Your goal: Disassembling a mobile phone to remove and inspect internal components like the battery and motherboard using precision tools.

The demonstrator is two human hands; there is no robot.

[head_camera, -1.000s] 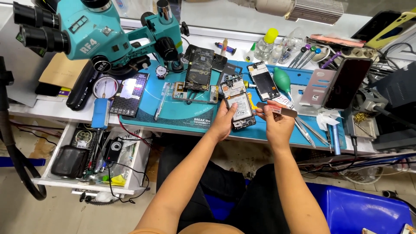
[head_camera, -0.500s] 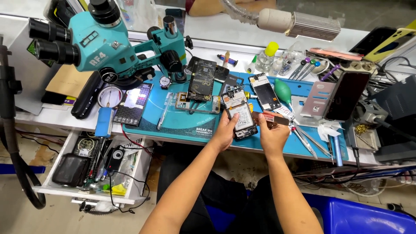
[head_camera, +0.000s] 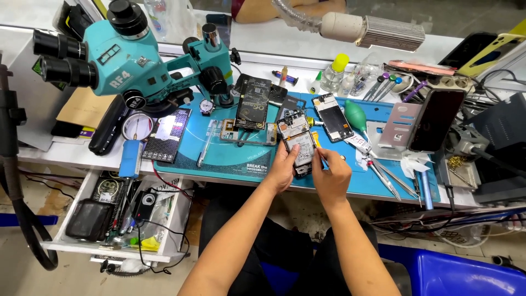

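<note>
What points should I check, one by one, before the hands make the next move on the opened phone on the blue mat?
1. Left hand steadies the opened phone at its lower left edge: ok.
2. Right hand is at the phone's right edge: ok. Whether it holds a tool: cannot tell.
3. Phone lies flat on the blue mat: ok.
4. Space beside the phone is free: not ok; a second opened phone and tweezers lie close on the right.
5. Microscope stands over the phone: not ok; it stands far to the left.
6. Small parts inside the phone are all in place: cannot tell.
</note>
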